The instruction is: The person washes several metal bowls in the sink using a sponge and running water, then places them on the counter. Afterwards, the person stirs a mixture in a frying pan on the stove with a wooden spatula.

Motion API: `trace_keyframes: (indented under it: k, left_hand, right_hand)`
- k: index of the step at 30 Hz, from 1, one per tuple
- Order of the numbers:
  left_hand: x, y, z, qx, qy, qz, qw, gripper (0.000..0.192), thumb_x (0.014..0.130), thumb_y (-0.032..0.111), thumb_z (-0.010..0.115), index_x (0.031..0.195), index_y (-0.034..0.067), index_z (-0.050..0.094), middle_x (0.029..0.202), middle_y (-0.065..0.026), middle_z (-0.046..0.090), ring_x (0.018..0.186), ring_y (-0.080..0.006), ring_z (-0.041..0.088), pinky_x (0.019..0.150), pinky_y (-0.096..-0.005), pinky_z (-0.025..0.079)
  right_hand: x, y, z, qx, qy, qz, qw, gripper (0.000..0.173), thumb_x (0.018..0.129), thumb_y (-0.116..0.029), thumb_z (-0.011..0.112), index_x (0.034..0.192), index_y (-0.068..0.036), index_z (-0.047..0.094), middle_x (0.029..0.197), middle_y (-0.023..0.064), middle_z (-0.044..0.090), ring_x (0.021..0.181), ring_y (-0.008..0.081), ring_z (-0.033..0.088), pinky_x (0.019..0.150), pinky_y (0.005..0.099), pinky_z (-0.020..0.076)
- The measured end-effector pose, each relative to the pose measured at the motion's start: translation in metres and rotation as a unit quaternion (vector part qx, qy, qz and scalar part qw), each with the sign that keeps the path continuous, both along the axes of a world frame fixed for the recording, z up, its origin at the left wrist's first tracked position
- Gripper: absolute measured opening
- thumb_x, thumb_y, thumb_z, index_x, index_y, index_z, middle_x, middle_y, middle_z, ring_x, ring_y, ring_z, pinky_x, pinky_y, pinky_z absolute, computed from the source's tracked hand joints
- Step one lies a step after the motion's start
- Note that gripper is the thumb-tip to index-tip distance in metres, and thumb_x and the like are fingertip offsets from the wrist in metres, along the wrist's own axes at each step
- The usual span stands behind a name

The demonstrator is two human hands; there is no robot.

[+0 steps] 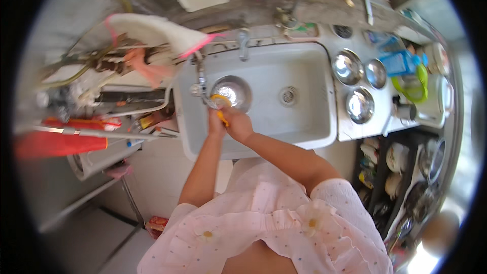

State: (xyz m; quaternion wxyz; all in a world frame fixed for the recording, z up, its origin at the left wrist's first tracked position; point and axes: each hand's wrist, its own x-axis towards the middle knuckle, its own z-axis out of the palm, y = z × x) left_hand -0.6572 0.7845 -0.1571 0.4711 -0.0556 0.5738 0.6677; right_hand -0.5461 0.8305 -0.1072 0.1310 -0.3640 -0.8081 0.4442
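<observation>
Over the left part of a white sink [266,55], both my hands are close together around a soft yellow-orange piece [223,118], which looks like a cloth or thin sponge. My right hand [237,123] grips it from the right, and my left hand [217,123] presses against it from the left. Part of it sticks out beyond the fingers, just by the mouth of a metal tap [201,76]. Beneath and behind the hands, a shiny steel bowl [241,87] rests in the sink. My fingers hide much of the held piece.
Several steel bowls [359,104] stand on the counter right of the sink, near a blue bottle [397,64] and a green-handled item [419,83]. A second tap [243,43] and a curved spout [367,2] rise at the back. A white mesh cloth [152,32] hangs at left.
</observation>
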Motion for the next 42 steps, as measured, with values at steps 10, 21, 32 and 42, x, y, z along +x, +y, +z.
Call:
trace_keyframes:
  k: [10, 21, 32, 42]
  left_hand:
    - [0.009, 0.036, 0.021, 0.027, 0.041, -0.06, 0.997, 0.033, 0.082, 0.016, 0.055, 0.112, 0.003, 0.052, 0.106, -0.0088, 0.057, 0.099, -0.0202, 0.056, 0.087, -0.0321, 0.046]
    - [-0.003, 0.041, 0.003, 0.044, 0.065, -0.143, 0.987, 0.064, 0.083, 0.021, 0.054, 0.14, 0.014, 0.028, 0.118, -0.0078, 0.05, 0.106, -0.0216, 0.051, 0.091, -0.0331, 0.042]
    - [-0.007, 0.018, -0.003, 0.059, 0.035, -0.08, 0.994, 0.039, 0.088, 0.017, 0.05, 0.126, 0.006, 0.044, 0.116, -0.0089, 0.053, 0.11, -0.0183, 0.05, 0.091, -0.0298, 0.042]
    - [-0.021, 0.022, 0.026, -0.004, 0.22, -0.139, 0.965, 0.045, 0.092, 0.02, 0.048, 0.133, 0.003, 0.039, 0.123, -0.0078, 0.049, 0.113, -0.0187, 0.045, 0.097, -0.03, 0.035]
  right_hand:
    - [0.001, 0.015, -0.007, 0.03, 0.026, -0.052, 0.998, 0.03, 0.077, -0.011, 0.056, 0.106, -0.014, 0.064, 0.117, 0.0041, 0.06, 0.102, 0.0224, 0.059, 0.089, 0.034, 0.0463]
    - [0.019, 0.029, -0.003, 0.059, 0.048, -0.025, 0.997, 0.035, 0.077, -0.014, 0.057, 0.112, -0.015, 0.062, 0.111, 0.0018, 0.062, 0.107, 0.0214, 0.057, 0.092, 0.0361, 0.0443]
    - [0.023, 0.037, -0.014, 0.186, 0.046, 0.131, 0.973, 0.04, 0.079, -0.011, 0.054, 0.119, -0.015, 0.057, 0.124, 0.0061, 0.055, 0.112, 0.0266, 0.054, 0.092, 0.0366, 0.0453]
    - [-0.013, 0.045, -0.009, 0.02, -0.066, 0.295, 0.953, 0.089, 0.063, -0.012, 0.066, 0.142, -0.005, 0.024, 0.15, 0.0126, 0.019, 0.139, 0.0339, 0.012, 0.113, 0.038, 0.0174]
